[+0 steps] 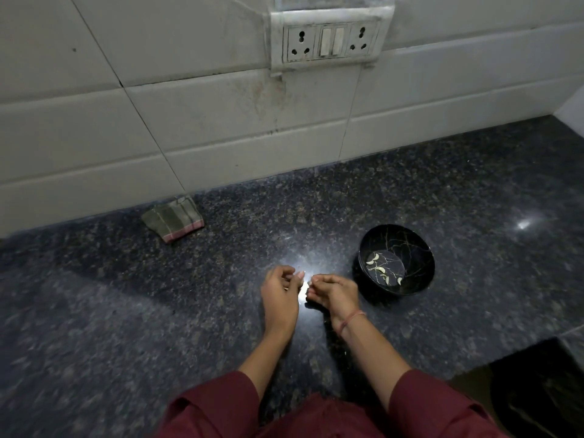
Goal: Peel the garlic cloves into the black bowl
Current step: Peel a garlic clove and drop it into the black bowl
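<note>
Left hand (279,294) and right hand (335,294) close together, fingers (319,278) of both curled inward

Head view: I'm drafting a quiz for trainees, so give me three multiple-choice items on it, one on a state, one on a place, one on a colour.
1. How is the bowl? A. overturned B. upright, empty C. upright, cloves inside
2. Where does the cloth lie? A. in the bowl B. by the wall, left of the left hand C. on a shelf
3. What colour are the sleeves? A. maroon B. white C. blue
Key: 1 C, pale cloves lie on its bottom; 2 B, it lies at the wall's foot; 3 A, both cuffs show maroon.
</note>
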